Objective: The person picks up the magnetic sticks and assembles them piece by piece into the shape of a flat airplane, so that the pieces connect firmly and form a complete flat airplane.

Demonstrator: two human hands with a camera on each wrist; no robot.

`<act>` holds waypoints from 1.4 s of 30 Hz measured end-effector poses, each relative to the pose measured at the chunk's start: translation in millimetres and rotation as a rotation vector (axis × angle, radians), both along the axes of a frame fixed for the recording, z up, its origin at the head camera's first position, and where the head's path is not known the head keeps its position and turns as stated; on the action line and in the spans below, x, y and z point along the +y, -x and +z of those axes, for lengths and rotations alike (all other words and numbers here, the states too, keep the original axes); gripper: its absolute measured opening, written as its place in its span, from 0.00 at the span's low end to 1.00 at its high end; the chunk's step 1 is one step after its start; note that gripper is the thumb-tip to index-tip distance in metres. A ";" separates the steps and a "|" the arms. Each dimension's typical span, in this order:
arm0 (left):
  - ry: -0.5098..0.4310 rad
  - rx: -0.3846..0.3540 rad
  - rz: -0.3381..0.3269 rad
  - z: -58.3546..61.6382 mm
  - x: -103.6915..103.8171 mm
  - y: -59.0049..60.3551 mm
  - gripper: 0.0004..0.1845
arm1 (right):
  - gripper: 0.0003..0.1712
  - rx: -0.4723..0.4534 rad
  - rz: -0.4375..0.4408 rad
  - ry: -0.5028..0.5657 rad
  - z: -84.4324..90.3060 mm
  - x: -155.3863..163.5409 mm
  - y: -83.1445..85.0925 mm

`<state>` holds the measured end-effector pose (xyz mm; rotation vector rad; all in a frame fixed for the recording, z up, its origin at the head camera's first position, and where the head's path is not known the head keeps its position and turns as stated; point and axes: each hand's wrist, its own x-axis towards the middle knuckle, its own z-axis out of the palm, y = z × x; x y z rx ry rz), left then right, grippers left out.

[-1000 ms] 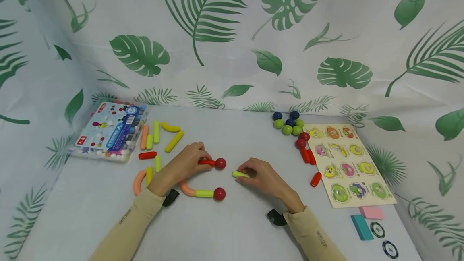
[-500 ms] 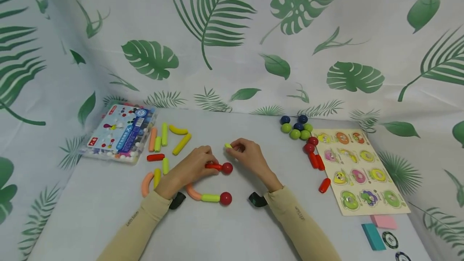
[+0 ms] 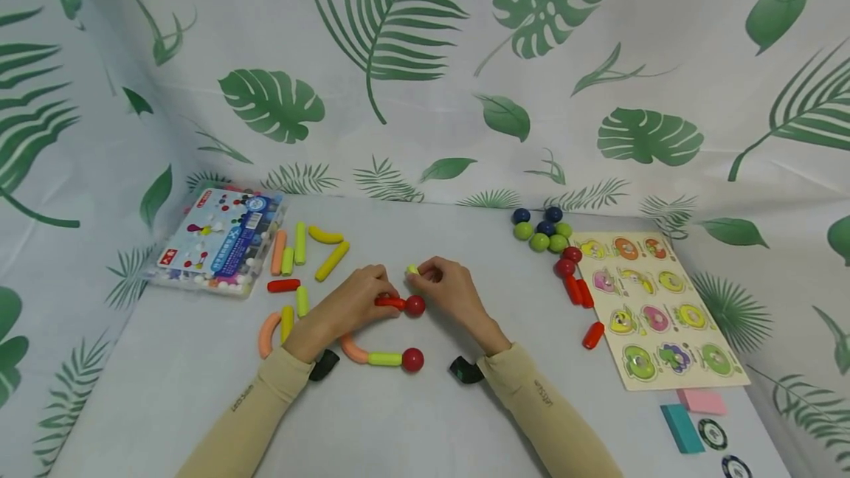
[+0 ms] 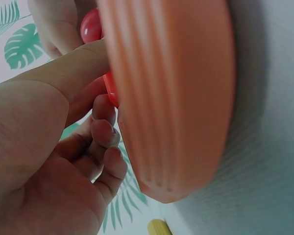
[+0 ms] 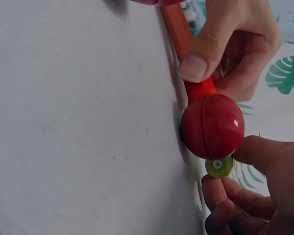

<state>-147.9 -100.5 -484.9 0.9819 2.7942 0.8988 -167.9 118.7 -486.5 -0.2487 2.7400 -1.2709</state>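
My left hand [image 3: 358,301] pinches a short red rod [image 3: 390,302], with a red ball [image 3: 415,306] at its right end. In the right wrist view, the thumb lies along the rod beside that ball [image 5: 213,126]. My right hand [image 3: 451,290] holds a yellow-green rod [image 3: 412,270] between thumb and fingers, just beyond the ball. Its round end [image 5: 217,165], with a small metal dot, overlaps the ball's edge in the right wrist view. Below my left hand lies a joined piece: a curved orange rod [image 3: 353,350], a yellow-green rod [image 3: 385,359] and a red ball [image 3: 412,360].
Loose coloured rods [image 3: 330,262] lie at the left by a plastic box [image 3: 219,238] of small parts. At the right are blue and green balls [image 3: 540,242], red rods [image 3: 593,336], a fruit puzzle board [image 3: 720,378], a teal block [image 3: 682,428] and a pink block [image 3: 702,401].
My right hand has moved left and away from me with the yellow-green rod, up to the red ball. My left hand keeps its hold on the red rod, nearly still.
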 end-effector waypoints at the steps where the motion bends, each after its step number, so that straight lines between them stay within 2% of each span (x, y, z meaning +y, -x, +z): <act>1: 0.000 0.000 0.001 -0.2 -0.2 -0.1 0.12 | 0.14 -0.001 -0.003 -0.003 -0.4 -0.5 -0.5; 8: 0.001 0.007 0.008 -1.3 0.0 -0.6 0.12 | 0.17 -0.025 -0.046 -0.042 -1.1 -2.9 -4.6; 17: 0.023 0.001 0.017 0.3 0.6 -0.3 0.13 | 0.21 -0.089 -0.109 -0.147 1.7 -3.7 -7.2; 42: 0.011 -0.006 -0.012 0.3 -1.4 -0.7 0.13 | 0.20 -0.074 -0.044 -0.167 5.3 -0.2 -10.9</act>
